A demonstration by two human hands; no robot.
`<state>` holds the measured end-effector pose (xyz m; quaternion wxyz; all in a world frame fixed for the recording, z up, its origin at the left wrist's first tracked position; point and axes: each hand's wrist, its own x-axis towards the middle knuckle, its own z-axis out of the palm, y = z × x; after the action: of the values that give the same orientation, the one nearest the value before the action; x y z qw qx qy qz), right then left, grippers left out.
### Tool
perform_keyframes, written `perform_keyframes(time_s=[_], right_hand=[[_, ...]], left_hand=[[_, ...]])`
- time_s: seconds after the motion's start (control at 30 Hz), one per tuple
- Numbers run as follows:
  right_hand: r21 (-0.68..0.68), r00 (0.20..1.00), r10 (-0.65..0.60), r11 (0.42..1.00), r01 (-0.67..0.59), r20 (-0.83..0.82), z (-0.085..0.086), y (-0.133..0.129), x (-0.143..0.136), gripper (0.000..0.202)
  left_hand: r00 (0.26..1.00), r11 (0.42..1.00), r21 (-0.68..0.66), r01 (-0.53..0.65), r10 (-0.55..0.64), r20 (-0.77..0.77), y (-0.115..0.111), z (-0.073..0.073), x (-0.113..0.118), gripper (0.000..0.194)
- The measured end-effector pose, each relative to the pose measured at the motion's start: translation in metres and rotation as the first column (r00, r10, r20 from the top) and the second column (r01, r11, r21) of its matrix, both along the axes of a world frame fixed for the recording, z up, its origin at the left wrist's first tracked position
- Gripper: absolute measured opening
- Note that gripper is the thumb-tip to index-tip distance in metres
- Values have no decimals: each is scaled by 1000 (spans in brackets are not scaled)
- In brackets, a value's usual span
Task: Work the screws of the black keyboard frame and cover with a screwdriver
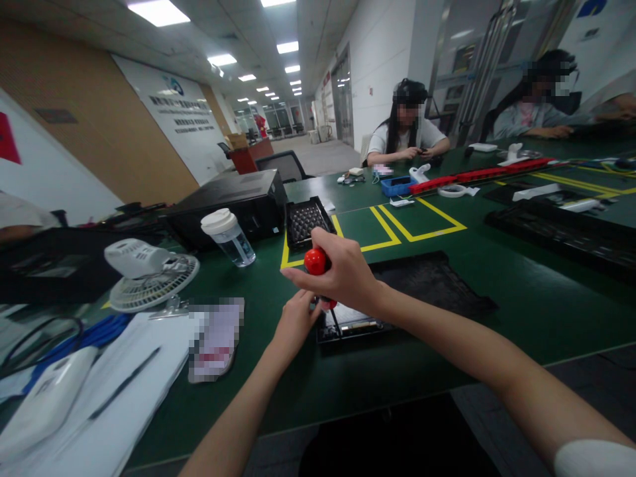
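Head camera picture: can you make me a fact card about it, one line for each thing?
Right hand: grips a red-topped tool
Left hand: near the tool's lower end; exact touch hidden
Under the hands: flat, dark-edged part
Table: green, with yellow tape
Picture's left side: white fan, white-lidded cup
Across the table: a person in a white top

Cannot see all of the red-ended tool [315,262], partly hidden by the right grip [342,268], nor the full panel [354,320] behind that grip. Cannot read the blurred wall sign [181,109]. Cannot trace the long black housing [561,240] beyond the right edge.
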<state>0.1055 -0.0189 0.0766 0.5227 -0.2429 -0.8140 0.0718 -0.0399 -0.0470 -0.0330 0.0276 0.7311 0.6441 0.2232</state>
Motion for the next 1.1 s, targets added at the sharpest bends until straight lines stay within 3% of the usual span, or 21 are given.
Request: perform_keyframes(time_s=[0.27,0.63,0.73,0.9,1.1], right_hand=[[-7,991,-129,992,129,25,-6,-3,-6,30],[8,996,-86,996,86,30,-10,-9,-8,15],[-40,998,-38,998,40,52,-9,-8,-7,22],[-233,997,58,971,-46,46,-5,-1,-4,30],[-302,912,379,861,-410,-160,-8,17,-3,23]], left_hand=[[1000,1000,-20,4,-4,-4,1,-1,-1,9],[999,1000,18,-8,9,-35,5,-13,-7,13],[999,1000,9,3,-2,-47,5,-11,-6,12],[999,1000,-2,7,-7,-33,2,-4,-2,13],[999,1000,-12,13,-14,-44,2,-6,-3,9]])
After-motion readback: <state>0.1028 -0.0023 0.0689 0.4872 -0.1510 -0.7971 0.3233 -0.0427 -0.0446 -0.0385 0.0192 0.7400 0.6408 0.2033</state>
